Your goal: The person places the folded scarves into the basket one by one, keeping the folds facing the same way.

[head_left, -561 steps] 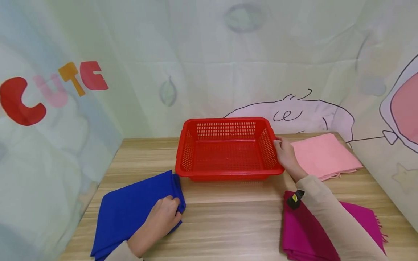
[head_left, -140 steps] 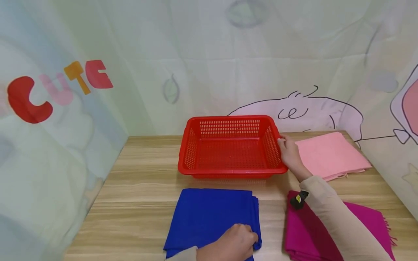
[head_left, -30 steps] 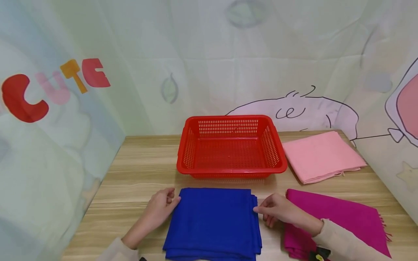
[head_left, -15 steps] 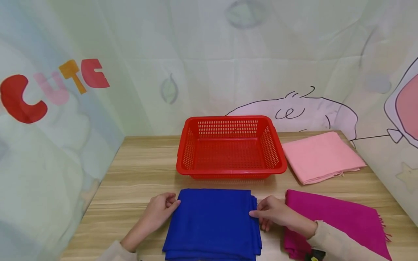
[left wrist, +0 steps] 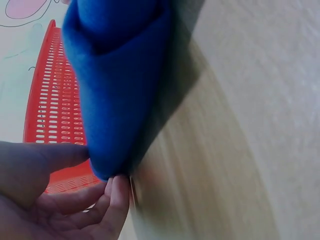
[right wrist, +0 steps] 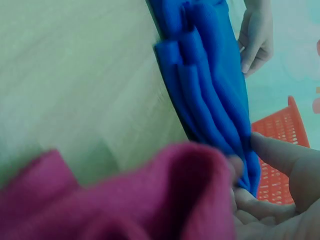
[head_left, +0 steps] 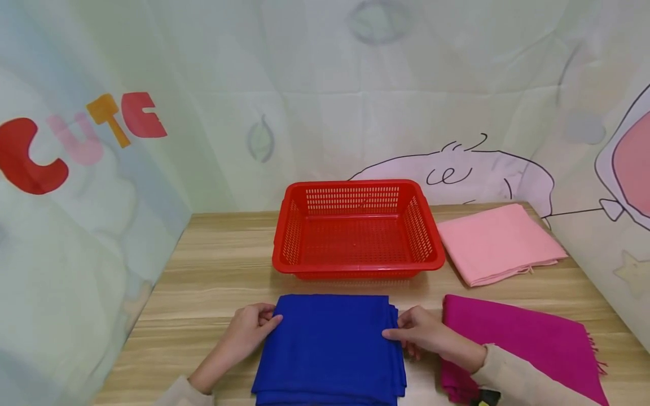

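A folded blue cloth (head_left: 330, 349) lies flat on the table in front of the red basket. My left hand (head_left: 249, 330) pinches its left edge, thumb on top and fingers tucked at the side; the left wrist view shows the cloth's rounded fold (left wrist: 112, 125) between thumb and fingertips. On the opposite edge my right hand (head_left: 429, 332) pinches the stacked layers, thumb over the top. In the right wrist view those layers (right wrist: 200, 95) run up to that thumb (right wrist: 272, 150), with the fingers beneath.
The red plastic basket (head_left: 358, 268) stands behind the blue cloth with nothing in it. A folded light pink cloth (head_left: 503, 242) lies at the back right, and a folded magenta cloth (head_left: 523, 338) with fringe lies under my right forearm. A printed curtain (head_left: 315, 113) hangs behind the table.
The blue cloth was slid from the left to the middle by my left hand. My right hand has left the basket rim. Lately both hands closed in on the cloth's side edges.
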The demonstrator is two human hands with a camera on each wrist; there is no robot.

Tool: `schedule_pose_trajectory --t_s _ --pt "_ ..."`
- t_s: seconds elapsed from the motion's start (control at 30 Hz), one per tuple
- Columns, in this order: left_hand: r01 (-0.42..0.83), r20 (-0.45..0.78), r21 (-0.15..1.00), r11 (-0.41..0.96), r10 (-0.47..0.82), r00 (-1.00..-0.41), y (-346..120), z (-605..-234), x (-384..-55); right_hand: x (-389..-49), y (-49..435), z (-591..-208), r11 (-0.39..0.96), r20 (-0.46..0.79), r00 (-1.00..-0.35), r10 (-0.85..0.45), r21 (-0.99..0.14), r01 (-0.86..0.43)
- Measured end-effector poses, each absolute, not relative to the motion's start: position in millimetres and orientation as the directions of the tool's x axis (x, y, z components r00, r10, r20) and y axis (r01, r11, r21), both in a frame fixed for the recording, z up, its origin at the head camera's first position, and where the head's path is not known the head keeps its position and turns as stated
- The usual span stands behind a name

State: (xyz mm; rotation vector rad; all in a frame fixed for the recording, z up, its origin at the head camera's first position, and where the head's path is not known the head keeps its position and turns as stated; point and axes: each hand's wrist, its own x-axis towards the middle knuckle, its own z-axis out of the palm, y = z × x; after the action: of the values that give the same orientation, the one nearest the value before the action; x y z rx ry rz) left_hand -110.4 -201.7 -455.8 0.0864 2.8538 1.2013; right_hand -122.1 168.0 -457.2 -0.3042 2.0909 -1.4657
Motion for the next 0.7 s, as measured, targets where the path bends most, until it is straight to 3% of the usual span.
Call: schedule_pose_trajectory --t_s 0.37,0.57,0.7 --pt "0.013 -0.039 0.717 0.697 0.059 -0.997 -200.8 -456.6 -108.1 -117.1 159.3 -457.9 0.434 -0.308 -0.868 -0.389 -0.893 0.122" --pt "0.004 -0.05 0.726 0.688 0.059 -0.997 -200.8 -455.6 -107.0 -118.7 159.0 -456.0 0.453 -0.251 -0.871 -0.421 -0.891 0.037" --pt "0.009 -0.055 0.734 0.679 0.072 -0.996 -201.5 -454.3 -107.3 -120.8 159.8 -454.4 0.407 -0.247 -0.863 -0.441 -0.912 0.053"
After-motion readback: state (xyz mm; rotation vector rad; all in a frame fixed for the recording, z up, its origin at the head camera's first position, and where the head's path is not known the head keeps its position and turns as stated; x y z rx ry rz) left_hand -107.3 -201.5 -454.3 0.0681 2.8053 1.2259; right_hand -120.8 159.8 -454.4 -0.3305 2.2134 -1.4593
